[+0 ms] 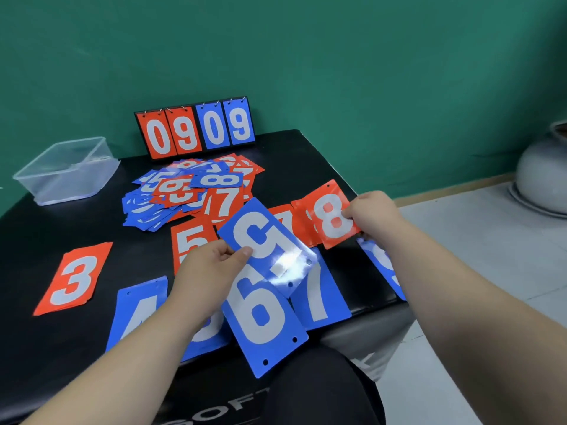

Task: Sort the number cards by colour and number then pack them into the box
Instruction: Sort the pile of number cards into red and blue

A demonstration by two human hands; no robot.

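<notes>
left hand [211, 271] is pinching a blue card [260, 237], slanting near-right from the grip over the 6 [260, 317]. right hand [372, 213] is pinching red 8 [331, 219].

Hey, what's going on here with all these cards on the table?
A person is sorting number cards on a black table. The left hand has a blue card, a 6 or 9, in its grip above the laid-out blue 6 and blue 7. The right hand pinches a red 8 card farther right. An unsorted pile lies behind, and the clear plastic box looks empty of cards.
</notes>
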